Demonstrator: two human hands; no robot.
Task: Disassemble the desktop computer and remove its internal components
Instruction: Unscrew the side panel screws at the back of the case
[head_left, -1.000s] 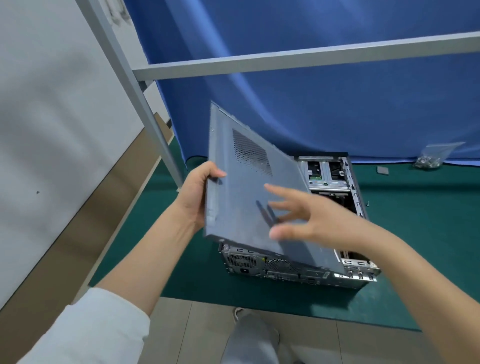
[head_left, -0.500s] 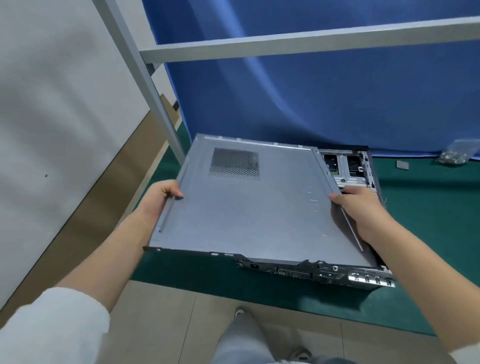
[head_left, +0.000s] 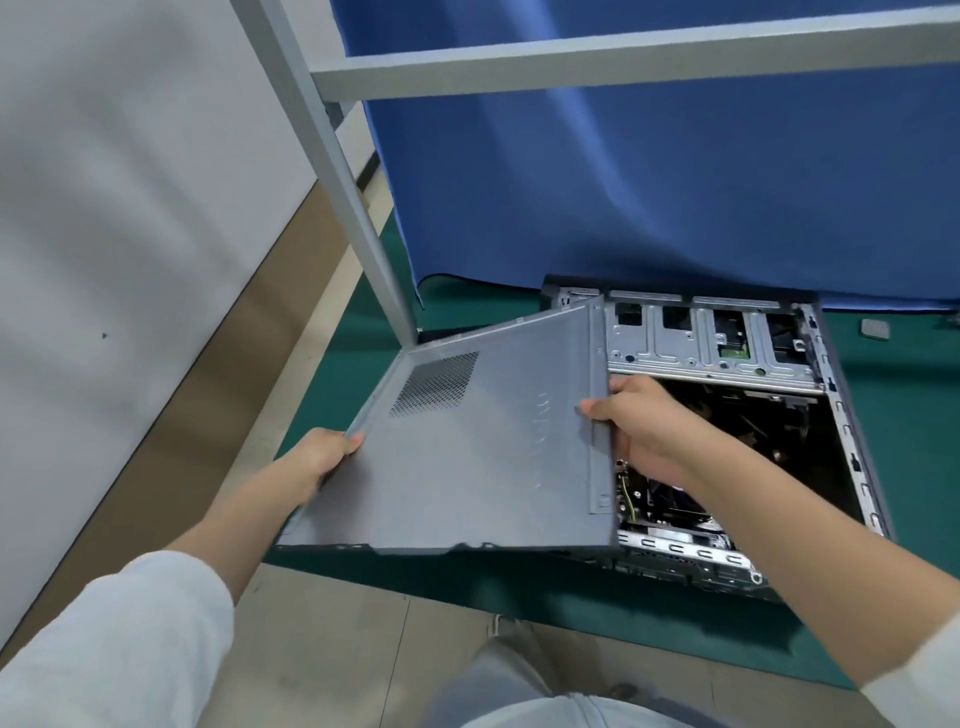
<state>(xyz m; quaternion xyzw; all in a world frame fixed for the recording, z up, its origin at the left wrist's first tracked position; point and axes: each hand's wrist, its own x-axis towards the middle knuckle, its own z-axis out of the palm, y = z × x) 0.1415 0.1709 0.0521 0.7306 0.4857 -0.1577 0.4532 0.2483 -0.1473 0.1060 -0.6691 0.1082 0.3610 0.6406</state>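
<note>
The desktop computer case (head_left: 826, 415) lay on its side on the green mat (head_left: 924, 426), its open face upward. Inside, at the 12 o'clock end, a silver drive cage (head_left: 706, 348) spanned the width, with a green circuit board (head_left: 733, 353) showing through one of its cutouts. Below the cage sat the dark main cavity, where a motherboard area with a yellow wire (head_left: 629, 501) showed at 6 o'clock; the rest was too dark to make out. The rear port panel (head_left: 691, 566) faced the person.

The grey side panel (head_left: 467, 467), with a perforated vent (head_left: 435, 383) near its 11 o'clock corner, was off the case and tilted, covering the case's 9 o'clock side. The left hand (head_left: 319, 457) gripped the panel's 9 o'clock edge, thumb on top. The right hand (head_left: 649, 431) held the panel's 3 o'clock edge, thumb on the upper face and fingers curled beneath, and it hid part of the cavity.

A blue cloth (head_left: 675, 182) hung behind the case at 12 o'clock. A grey metal frame (head_left: 343, 182) crossed in front of it, one leg coming down just beyond the panel's 11 o'clock corner. A small grey piece (head_left: 875, 329) lay on the mat at 2 o'clock from the case. A shoe (head_left: 511, 626) showed on the tiled floor (head_left: 322, 649) at 6 o'clock.
</note>
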